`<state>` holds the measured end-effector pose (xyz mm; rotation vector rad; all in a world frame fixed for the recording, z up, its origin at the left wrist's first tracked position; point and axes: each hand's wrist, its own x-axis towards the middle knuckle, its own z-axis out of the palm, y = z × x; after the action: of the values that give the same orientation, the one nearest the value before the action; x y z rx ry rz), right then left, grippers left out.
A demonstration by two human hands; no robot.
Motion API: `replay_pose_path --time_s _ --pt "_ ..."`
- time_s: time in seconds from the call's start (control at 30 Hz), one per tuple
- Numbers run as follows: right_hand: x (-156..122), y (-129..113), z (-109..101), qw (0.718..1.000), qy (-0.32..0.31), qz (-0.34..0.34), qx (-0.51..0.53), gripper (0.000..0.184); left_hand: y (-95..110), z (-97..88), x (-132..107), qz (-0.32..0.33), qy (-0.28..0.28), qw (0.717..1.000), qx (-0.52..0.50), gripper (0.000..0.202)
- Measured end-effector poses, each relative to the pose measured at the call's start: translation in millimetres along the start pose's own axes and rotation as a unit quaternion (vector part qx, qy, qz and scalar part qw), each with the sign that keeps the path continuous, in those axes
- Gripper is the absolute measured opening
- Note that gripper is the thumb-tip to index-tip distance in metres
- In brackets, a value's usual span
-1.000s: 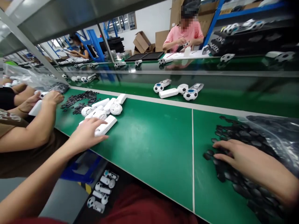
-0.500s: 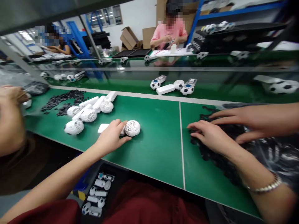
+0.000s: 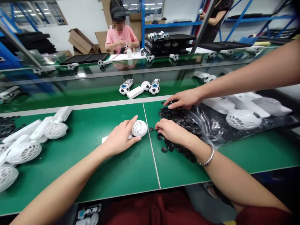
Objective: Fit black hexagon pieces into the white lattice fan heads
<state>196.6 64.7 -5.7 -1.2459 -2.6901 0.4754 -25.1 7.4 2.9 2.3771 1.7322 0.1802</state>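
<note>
Bench [image 3: 124, 175]: green, split by a pale seam [image 3: 152, 150]; directions are from the shell [image 3: 140, 128], 12 o'clock pointing away from the wearer.
Person [image 3: 121, 32]: pink top, beyond the bench at 11 o'clock.
Bag [image 3: 211, 126]: clear plastic, dark inside, at 3 o'clock, white parts [image 3: 243, 118] lying on it.
White shells [image 3: 24, 153]: grouped at 9 o'clock, well apart from the hands.
Black pieces [image 3: 189, 125]: heaped at 3 o'clock, against the bag.
Left hand [image 3: 120, 137]: clasped over the shell's handle, thumb and forefinger around the round head.
Right hand [image 3: 174, 132]: at 3 o'clock, fingertips bunched on the heap's near edge; cannot tell whether they pinch a piece.
Other hand [image 3: 185, 99]: a co-worker's, at 2 o'clock, on the heap's far edge.
Shell: on the bench, latticed head just short of the seam.
Lone piece [image 3: 151, 129]: between shell and right fingertips.
Fingertip work: seemingly picking out a piece while the left steadies the shell; the next move calls for a fine pinch, clear of the co-worker's fingers.
</note>
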Motion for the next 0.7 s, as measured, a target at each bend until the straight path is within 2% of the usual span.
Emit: replay_pose_path --time_s 0.07,0.13,0.27,0.4,0.57,0.7 --pt "0.4 0.2 0.1 1.000 -0.005 -0.003 -0.020 0.013 1.5 -3.7 3.3 0.036 -0.012 0.998 -0.041 0.063" --pt "0.8 -1.4 -1.7 1.000 -0.001 -0.011 -0.024 0.011 3.7 -4.8 6.6 0.044 -0.022 0.998 -0.050 0.058" --pt "0.1 -8.5 -7.9 0.997 0.047 -0.040 0.055 0.013 11.1 -0.3 11.3 -0.006 -0.004 0.999 -0.037 0.062" --pt "-1.9 -17.0 -9.5 0.984 0.085 -0.093 0.124 0.017 15.5 3.0 11.4 -0.025 0.008 1.000 -0.014 0.065" --pt "-4.5 -25.4 -5.3 0.975 0.085 -0.078 0.190 0.006 10.8 1.7 8.4 -0.050 0.000 0.998 -0.037 0.077" --pt "-4.6 -29.5 0.4 0.965 0.114 -0.131 0.197 0.003 4.7 1.6 5.1 -0.066 0.012 0.996 -0.061 0.075"
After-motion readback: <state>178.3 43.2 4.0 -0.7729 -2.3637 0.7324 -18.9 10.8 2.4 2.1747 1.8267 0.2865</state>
